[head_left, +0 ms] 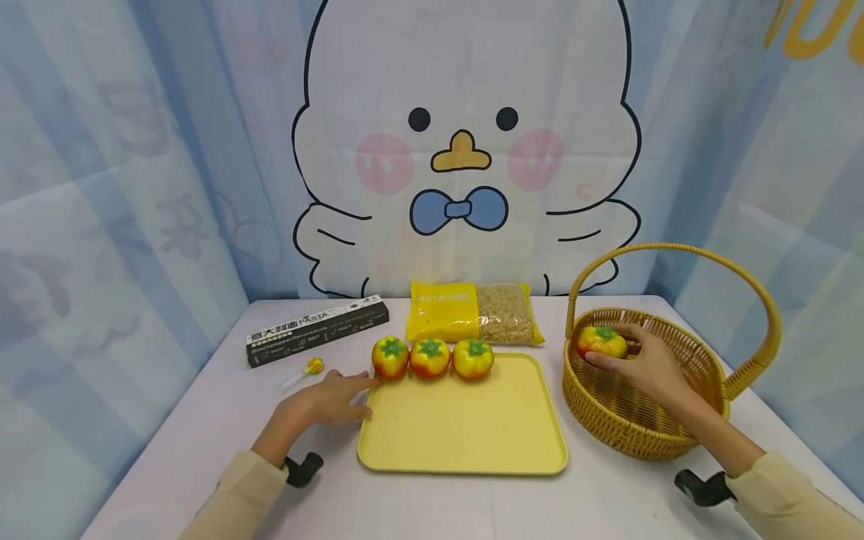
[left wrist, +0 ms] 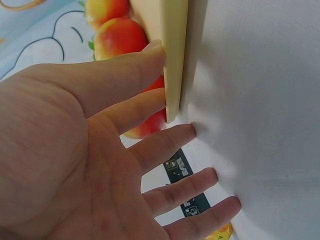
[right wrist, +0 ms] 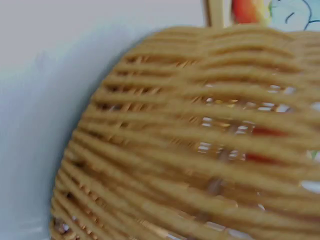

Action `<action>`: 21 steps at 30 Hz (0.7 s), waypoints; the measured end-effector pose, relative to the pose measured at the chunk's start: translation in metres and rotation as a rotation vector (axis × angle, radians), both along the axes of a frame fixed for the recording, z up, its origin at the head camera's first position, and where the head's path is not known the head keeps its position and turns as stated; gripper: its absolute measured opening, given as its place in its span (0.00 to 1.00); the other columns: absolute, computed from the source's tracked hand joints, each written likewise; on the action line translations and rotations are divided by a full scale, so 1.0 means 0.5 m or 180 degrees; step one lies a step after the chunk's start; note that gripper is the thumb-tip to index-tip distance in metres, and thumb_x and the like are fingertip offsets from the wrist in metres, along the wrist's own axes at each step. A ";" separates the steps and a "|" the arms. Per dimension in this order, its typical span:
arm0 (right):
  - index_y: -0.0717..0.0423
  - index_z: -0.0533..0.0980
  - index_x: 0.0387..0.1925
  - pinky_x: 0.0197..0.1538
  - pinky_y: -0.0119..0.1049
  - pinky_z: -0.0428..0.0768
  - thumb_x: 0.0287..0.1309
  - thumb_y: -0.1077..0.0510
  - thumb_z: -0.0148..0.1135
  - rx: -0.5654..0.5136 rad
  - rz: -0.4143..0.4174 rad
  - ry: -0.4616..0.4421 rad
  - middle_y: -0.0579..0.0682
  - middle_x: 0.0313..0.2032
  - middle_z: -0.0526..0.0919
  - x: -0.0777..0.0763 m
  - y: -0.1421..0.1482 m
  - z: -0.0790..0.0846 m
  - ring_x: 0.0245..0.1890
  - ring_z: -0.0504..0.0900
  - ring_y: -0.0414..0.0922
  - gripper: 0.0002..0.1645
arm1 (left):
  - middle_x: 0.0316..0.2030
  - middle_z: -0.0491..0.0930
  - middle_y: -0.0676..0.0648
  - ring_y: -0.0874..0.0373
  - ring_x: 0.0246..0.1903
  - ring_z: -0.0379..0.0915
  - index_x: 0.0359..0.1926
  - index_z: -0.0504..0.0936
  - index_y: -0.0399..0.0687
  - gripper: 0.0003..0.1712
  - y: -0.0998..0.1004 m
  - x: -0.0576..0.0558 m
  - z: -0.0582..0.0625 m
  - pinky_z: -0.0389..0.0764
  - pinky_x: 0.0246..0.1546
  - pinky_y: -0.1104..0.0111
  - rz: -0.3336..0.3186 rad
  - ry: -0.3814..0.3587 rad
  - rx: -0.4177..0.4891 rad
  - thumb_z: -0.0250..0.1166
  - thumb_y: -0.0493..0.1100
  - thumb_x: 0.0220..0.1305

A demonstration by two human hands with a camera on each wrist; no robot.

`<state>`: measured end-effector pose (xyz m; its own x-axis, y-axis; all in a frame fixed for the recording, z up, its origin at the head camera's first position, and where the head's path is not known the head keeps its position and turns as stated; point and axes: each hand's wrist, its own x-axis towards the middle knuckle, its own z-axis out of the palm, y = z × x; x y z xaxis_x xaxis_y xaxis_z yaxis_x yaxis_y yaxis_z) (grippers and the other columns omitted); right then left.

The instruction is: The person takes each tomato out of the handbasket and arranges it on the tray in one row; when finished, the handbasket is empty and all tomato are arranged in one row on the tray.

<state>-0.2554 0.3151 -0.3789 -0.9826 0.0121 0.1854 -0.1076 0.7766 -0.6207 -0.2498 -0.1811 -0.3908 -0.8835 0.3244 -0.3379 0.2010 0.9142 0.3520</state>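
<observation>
Your right hand (head_left: 644, 364) is gripping the tomato (head_left: 601, 341) inside the basket (head_left: 675, 439), while your left hand (head_left: 327, 401), fingers straight, is touching the tray (head_left: 466, 442).

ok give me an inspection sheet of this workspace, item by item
surface: white table, a yellow tray at its middle.
job's things: three toy tomatoes in a row on the tray's far edge; a fourth tomato in the wicker basket on the right.
clutter: black pasta box, lollipop, bag of pasta, all behind or left of the tray.
grippers: left hand lies flat with straight fingers against the tray's left edge; right hand is inside the basket, fingers round the fourth tomato.
cables: nothing seen.
surroundings: blue curtains and a cartoon duck backdrop.
</observation>
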 end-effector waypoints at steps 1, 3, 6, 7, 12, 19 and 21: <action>0.68 0.66 0.74 0.55 0.47 0.82 0.65 0.39 0.73 -0.0019 -0.0006 0.0005 0.73 0.66 0.73 0.003 -0.003 0.002 0.60 0.76 0.67 0.51 | 0.81 0.62 0.38 0.29 0.75 0.60 0.78 0.71 0.54 0.34 0.000 0.000 0.000 0.67 0.72 0.32 -0.0007 0.0002 0.0005 0.66 0.50 0.74; 0.66 0.66 0.74 0.54 0.42 0.81 0.65 0.38 0.73 -0.0049 -0.0019 0.0009 0.72 0.66 0.73 0.008 -0.007 0.006 0.61 0.76 0.66 0.50 | 0.81 0.62 0.38 0.28 0.75 0.59 0.78 0.71 0.53 0.34 -0.001 0.000 0.000 0.67 0.72 0.32 -0.0016 0.0007 0.0016 0.66 0.49 0.74; 0.64 0.67 0.74 0.51 0.36 0.79 0.65 0.38 0.73 -0.0090 -0.0037 0.0025 0.70 0.66 0.73 0.014 -0.015 0.012 0.60 0.75 0.65 0.50 | 0.81 0.62 0.38 0.26 0.76 0.58 0.77 0.71 0.53 0.34 -0.001 0.001 0.000 0.66 0.73 0.31 -0.0023 0.0005 0.0034 0.66 0.49 0.75; 0.64 0.67 0.75 0.51 0.34 0.78 0.65 0.38 0.73 -0.0100 -0.0046 0.0038 0.70 0.66 0.74 0.016 -0.018 0.014 0.60 0.75 0.65 0.50 | 0.81 0.62 0.38 0.26 0.76 0.57 0.77 0.71 0.53 0.34 -0.001 0.001 0.000 0.65 0.73 0.31 -0.0026 0.0005 0.0040 0.66 0.49 0.75; 0.63 0.66 0.75 0.48 0.25 0.76 0.64 0.40 0.74 -0.0244 -0.0027 0.0107 0.69 0.67 0.74 0.024 -0.034 0.022 0.61 0.76 0.65 0.49 | 0.81 0.62 0.37 0.24 0.77 0.55 0.78 0.71 0.52 0.34 -0.002 0.001 -0.001 0.63 0.73 0.30 -0.0037 0.0011 0.0076 0.66 0.49 0.75; 0.62 0.67 0.75 0.43 0.13 0.72 0.64 0.42 0.75 -0.0429 0.0018 0.0184 0.68 0.67 0.75 0.027 -0.065 0.030 0.61 0.77 0.64 0.49 | 0.81 0.62 0.37 0.26 0.76 0.57 0.77 0.71 0.52 0.34 -0.002 0.001 -0.001 0.65 0.73 0.31 -0.0040 0.0010 0.0064 0.66 0.49 0.74; 0.61 0.67 0.75 0.43 0.13 0.73 0.64 0.42 0.75 -0.0469 0.0041 0.0198 0.67 0.67 0.75 0.025 -0.076 0.032 0.61 0.77 0.63 0.48 | 0.81 0.62 0.38 0.26 0.76 0.58 0.78 0.71 0.52 0.34 -0.002 0.001 -0.001 0.66 0.73 0.31 -0.0041 0.0015 0.0054 0.66 0.49 0.74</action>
<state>-0.2429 0.2774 -0.3631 -0.9695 0.0312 0.2431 -0.1587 0.6759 -0.7197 -0.2493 -0.1822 -0.3912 -0.8807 0.3415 -0.3282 0.2144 0.9054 0.3665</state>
